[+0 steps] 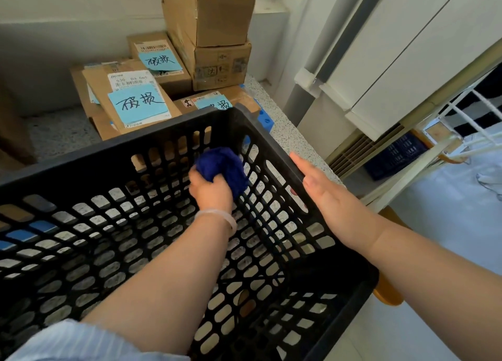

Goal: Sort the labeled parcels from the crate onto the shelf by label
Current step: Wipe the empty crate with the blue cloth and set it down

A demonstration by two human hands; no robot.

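Crate (108, 148): stiff lattice, likely light; no parcels visible inside.
Parcels (135, 99): labelled, stacked just beyond the crate; cardboard, probably dentable, so grip opposite sides.
Left hand (210, 189): clenches a soft cloth (222, 167) inside the crate.
Right hand (334, 197): fingers straight, resting on the rim.

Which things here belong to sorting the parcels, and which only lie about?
Job: black crate; blue-labeled parcels behind it; right hand on its rim.
Beside the job: blue cloth in left hand; two stacked boxes lacking blue labels; dark blue crate at right.
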